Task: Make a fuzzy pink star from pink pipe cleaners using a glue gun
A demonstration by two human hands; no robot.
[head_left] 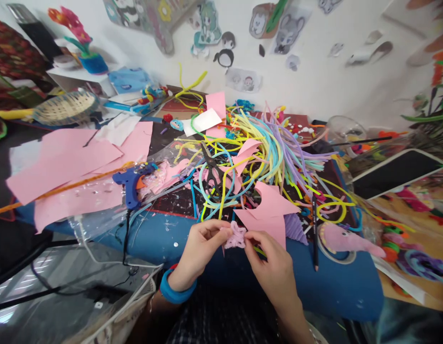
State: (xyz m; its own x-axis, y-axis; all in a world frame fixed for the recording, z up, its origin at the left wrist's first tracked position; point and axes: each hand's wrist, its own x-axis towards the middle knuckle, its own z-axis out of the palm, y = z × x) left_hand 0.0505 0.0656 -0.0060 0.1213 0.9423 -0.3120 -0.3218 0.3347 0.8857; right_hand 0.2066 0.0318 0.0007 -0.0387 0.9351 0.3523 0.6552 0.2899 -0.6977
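A small pale-pink piece of bent pipe cleaner (236, 236) is held between both hands, close to the table's front edge. My left hand (207, 241) pinches its left side between thumb and fingers; a blue band circles that wrist. On the right side, the fingertips of my right hand (269, 258) are closed on the same piece. Just beyond the hands lie cut pink paper (266, 215) and black-handled scissors (213, 174), with loose pipe cleaners over and around the scissors.
A large bundle of pastel pipe cleaners (275, 143) spreads behind the hands. A blue glue gun (130, 184) with a cord is at left, beside pink sheets (74, 157). At right are a pencil (315, 234), a pink toy figure (345, 239) and a tablet-like device (396, 174).
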